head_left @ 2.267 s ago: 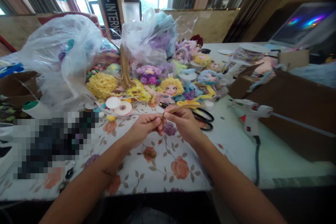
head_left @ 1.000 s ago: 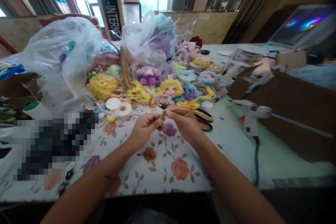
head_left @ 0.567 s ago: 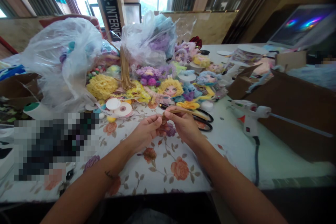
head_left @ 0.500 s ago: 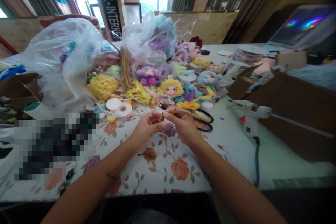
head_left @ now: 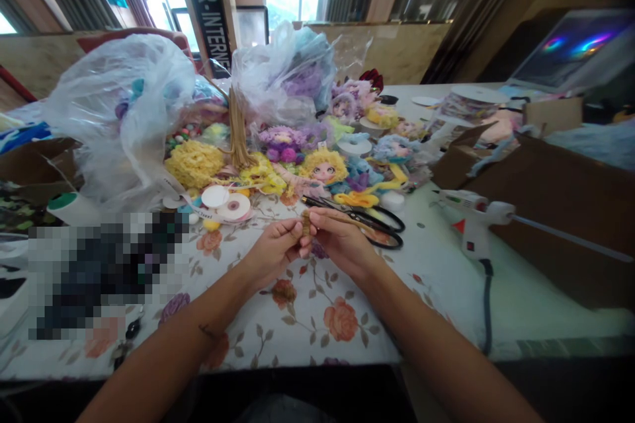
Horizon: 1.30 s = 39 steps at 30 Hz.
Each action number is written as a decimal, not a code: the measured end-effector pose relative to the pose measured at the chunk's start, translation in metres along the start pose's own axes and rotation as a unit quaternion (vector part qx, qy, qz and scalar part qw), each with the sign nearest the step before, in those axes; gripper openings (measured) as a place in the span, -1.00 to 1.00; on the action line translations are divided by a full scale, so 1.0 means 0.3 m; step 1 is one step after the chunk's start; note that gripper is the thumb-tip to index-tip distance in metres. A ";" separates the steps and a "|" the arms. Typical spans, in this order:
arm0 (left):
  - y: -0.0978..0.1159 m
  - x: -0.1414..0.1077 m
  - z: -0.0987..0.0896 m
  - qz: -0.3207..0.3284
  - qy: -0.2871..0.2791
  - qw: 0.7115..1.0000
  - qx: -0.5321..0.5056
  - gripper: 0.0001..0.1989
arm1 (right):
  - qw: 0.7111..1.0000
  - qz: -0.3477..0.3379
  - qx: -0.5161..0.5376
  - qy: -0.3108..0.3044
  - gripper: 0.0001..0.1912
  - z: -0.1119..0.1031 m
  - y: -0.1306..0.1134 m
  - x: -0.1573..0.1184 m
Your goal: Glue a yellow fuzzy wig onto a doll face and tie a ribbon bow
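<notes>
My left hand (head_left: 275, 248) and my right hand (head_left: 342, 241) meet above the flowered cloth. Between their fingertips is a small tan coil, apparently of cord or a narrow strip (head_left: 306, 221). The left thumb and fingers pinch its near side. My right fingers are closed on it too, and a tan length runs back along that hand. Just beyond the right hand lie black-handled scissors (head_left: 356, 213). A yellow-haired doll head (head_left: 323, 168) rests past the scissors, and a bundle of tan strands (head_left: 239, 132) stands behind to the left.
White ribbon spools (head_left: 234, 207) lie beyond my left hand. Plastic bags (head_left: 133, 86), yellow yarn (head_left: 193, 164) and several dolls crowd the back. To the right, a white glue gun (head_left: 471, 208) stands before a cardboard box (head_left: 550, 218). A green-topped thread cone (head_left: 72, 208) lies left.
My fingers have shifted around the tan piece, and its coil now shows upright between them. My right hand has lowered slightly, exposing more of the scissors.
</notes>
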<state>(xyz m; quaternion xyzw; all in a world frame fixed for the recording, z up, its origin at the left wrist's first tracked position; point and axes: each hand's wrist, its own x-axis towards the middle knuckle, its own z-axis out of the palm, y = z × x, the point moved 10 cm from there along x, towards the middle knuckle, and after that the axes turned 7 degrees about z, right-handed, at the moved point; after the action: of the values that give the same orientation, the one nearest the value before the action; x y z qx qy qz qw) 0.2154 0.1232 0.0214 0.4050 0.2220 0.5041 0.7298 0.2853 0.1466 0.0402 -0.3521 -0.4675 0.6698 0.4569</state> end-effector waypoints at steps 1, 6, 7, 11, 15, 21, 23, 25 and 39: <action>-0.008 0.001 0.001 -0.009 -0.003 1.000 -0.009 -0.79 | 0.999 0.026 0.031 -0.006 -0.85 0.000 0.021 0.003; -0.011 0.011 -0.025 -0.009 0.034 0.999 -0.004 -0.73 | 0.995 -0.001 0.071 0.066 -0.87 -0.052 0.026 0.006; 0.001 0.014 -0.035 0.008 0.049 0.999 0.010 -0.72 | 0.995 -0.025 0.053 0.081 -0.88 -0.059 0.013 0.003; 0.038 0.013 -0.052 0.050 0.071 0.993 0.080 -0.78 | 0.991 -0.090 -0.013 0.097 -0.95 -0.045 -0.036 -0.015; 0.034 0.007 -0.030 0.031 0.023 0.996 0.075 -0.78 | 0.998 -0.049 0.018 0.030 -0.89 -0.001 -0.036 -0.015; -0.005 -0.005 0.004 -0.033 -0.028 0.999 0.004 -0.74 | 0.996 0.039 0.070 -0.033 -0.90 0.022 0.003 -0.010; -0.019 -0.003 0.004 -0.050 -0.021 0.998 -0.008 -0.71 | 0.996 0.032 0.078 0.000 -0.90 -0.003 0.010 -0.005; -0.016 0.004 -0.014 -0.038 0.008 0.999 0.003 -0.69 | 0.996 0.004 0.071 0.050 -0.90 -0.037 0.006 -0.002; 0.007 -0.003 0.010 -0.016 -0.007 0.999 -0.032 -0.79 | 0.998 0.013 0.066 -0.009 -0.88 0.015 -0.006 -0.011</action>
<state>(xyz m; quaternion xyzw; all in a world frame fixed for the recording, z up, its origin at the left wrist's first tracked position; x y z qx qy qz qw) 0.2160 0.1217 0.0248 0.3813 0.2072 0.4968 0.7516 0.2828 0.1424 0.0434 -0.3211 -0.4217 0.7084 0.4660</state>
